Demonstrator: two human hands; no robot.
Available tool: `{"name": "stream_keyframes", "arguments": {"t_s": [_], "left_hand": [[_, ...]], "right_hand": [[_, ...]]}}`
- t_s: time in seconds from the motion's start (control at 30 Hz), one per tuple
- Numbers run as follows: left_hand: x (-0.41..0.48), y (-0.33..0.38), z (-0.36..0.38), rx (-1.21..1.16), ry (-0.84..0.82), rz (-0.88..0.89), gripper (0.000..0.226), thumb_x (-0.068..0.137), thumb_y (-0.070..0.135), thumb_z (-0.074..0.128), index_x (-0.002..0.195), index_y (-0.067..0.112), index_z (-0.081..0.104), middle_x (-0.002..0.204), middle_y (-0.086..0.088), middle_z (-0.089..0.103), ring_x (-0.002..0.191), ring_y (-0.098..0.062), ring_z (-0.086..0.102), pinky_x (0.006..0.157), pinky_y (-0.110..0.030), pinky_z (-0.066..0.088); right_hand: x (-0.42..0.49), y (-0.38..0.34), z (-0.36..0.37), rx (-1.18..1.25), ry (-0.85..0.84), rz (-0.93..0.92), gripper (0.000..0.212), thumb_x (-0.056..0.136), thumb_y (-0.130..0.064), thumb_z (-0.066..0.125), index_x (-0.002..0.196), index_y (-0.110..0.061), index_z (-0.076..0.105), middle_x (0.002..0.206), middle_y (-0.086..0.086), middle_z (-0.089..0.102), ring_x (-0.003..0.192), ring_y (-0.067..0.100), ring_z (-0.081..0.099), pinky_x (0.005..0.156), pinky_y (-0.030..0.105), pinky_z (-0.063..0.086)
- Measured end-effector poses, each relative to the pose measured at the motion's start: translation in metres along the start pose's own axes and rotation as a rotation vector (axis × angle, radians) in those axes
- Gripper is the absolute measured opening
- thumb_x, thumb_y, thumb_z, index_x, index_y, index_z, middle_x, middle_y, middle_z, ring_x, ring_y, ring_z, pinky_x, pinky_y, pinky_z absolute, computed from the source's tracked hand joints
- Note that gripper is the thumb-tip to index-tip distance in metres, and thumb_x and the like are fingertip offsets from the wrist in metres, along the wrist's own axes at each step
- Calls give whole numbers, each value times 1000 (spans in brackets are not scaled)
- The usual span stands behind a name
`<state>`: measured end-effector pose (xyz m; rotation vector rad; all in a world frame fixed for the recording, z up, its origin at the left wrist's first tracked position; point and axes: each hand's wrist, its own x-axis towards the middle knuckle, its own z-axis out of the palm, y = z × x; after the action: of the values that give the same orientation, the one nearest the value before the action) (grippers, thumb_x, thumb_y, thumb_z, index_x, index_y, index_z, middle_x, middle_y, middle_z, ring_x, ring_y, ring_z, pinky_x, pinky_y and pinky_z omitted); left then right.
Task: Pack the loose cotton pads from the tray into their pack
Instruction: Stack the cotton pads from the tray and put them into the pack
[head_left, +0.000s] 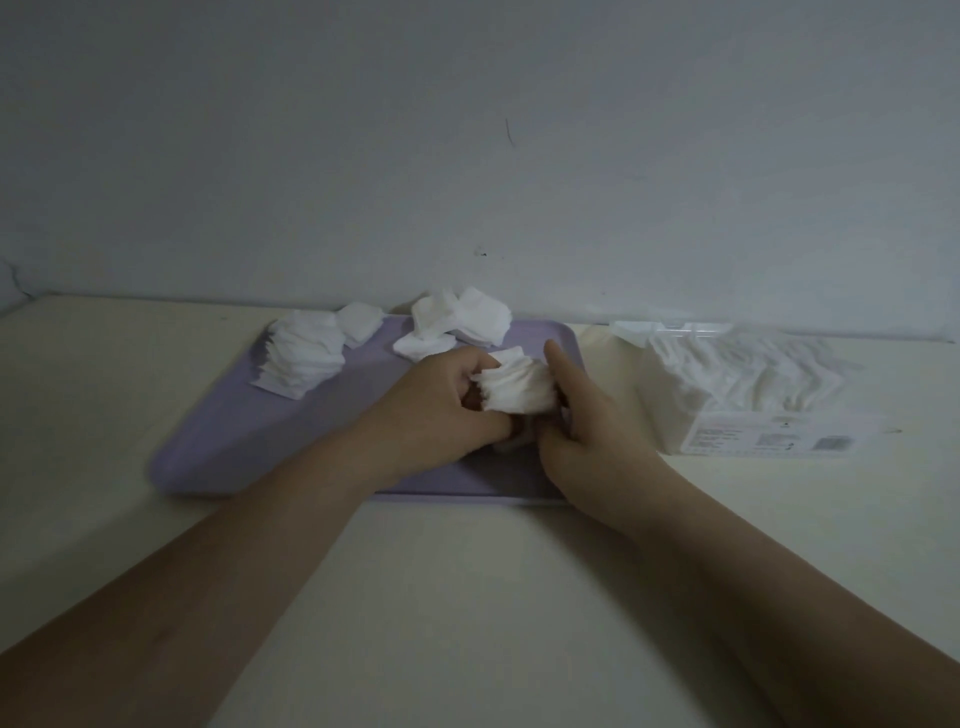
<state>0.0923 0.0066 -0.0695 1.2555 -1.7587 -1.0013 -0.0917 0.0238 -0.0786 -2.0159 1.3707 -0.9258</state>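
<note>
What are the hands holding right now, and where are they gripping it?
A small stack of white square cotton pads, pressed between the left hand and right hand at its two opposite ends, above the lilac tray.

White cotton pads (304, 353) heaped on lilac tray (218, 447), clear pack (748, 384) beside it

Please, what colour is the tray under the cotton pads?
The tray is pale lilac, plain, without pattern, shown best in the head view.

A flat cream-coloured table (426, 597) stands against a pale wall. Two items rest directly on it: a rectangular lilac plastic tray (249, 441) at centre, and, just beside its right edge, a clear plastic pack of white cotton pads (748, 384).
</note>
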Motion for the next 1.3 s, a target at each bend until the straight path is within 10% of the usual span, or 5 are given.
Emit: {"name": "stream_keyframes", "arguments": {"t_s": [0.27, 0.53, 0.67, 1.0, 1.3], "left_hand": [[-3, 17, -6, -99, 87, 116, 37, 80, 13, 83, 115, 12, 71, 110, -9, 77, 105, -25, 73, 93, -39, 60], [16, 79, 31, -266, -15, 114, 25, 102, 8, 59, 125, 14, 69, 109, -4, 77, 97, -14, 75, 79, -26, 59], [34, 97, 63, -138, 64, 92, 25, 103, 11, 56, 123, 22, 66, 100, 2, 79, 95, -16, 75, 75, -28, 60], [60, 100, 123, 526, -127, 361, 21, 90, 25, 63, 103, 34, 76, 73, 29, 64, 63, 4, 56, 63, -18, 44], [56, 99, 123, 556, -146, 397, 11, 88, 17, 66, 84, 21, 75, 72, 1, 68, 67, -15, 60, 60, -23, 46]], "right_hand": [[5, -25, -26, 395, 124, 55, 47, 71, -22, 75, 118, -17, 69, 107, -4, 76, 105, 12, 71, 98, 43, 57], [9, -32, -100, 296, 193, 78, 27, 80, -30, 76, 99, -14, 65, 91, 2, 72, 78, 13, 67, 65, 30, 54], [0, -3, -144, 239, 379, 138, 29, 84, -43, 66, 98, -17, 66, 93, 4, 73, 85, 20, 73, 76, 50, 63], [-19, 48, -175, -15, 431, 247, 28, 82, -44, 69, 95, -20, 65, 82, -9, 65, 76, 13, 62, 62, 28, 42], [-23, 47, -174, -148, 389, 285, 27, 78, -28, 74, 103, -21, 66, 87, -7, 67, 71, 8, 63, 57, 27, 50]]}}
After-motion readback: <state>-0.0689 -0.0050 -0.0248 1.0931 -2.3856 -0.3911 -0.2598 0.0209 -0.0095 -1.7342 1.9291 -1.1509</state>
